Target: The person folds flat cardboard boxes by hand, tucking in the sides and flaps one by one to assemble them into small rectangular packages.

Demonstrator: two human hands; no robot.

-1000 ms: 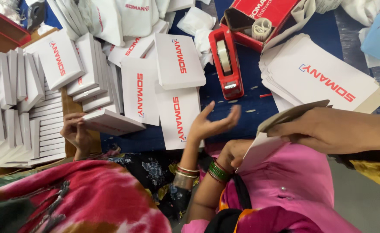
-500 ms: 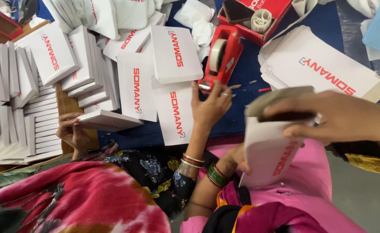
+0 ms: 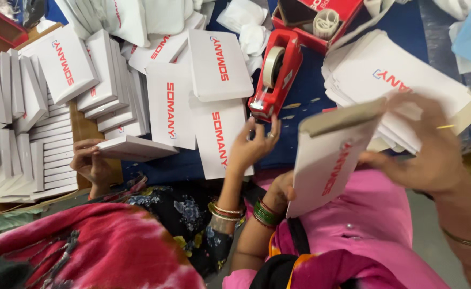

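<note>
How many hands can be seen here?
4. Left hand and right hand hold a white box; one co-worker hand is at the red dispenser, the other holds a flat box.

White box [image 3: 332, 160] with red lettering, red tape dispenser [image 3: 275, 75], blue tabletop [image 3: 305, 101], my pink clothing [image 3: 374, 230], green bangles [image 3: 265, 214].

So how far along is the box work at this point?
Done: rows of finished white boxes stand stacked at the left. In hand: the right hand and left hand hold one white box, while a co-worker's hand reaches toward the red tape dispenser. Left: a pile of flat white sheets waits on the right.
</note>
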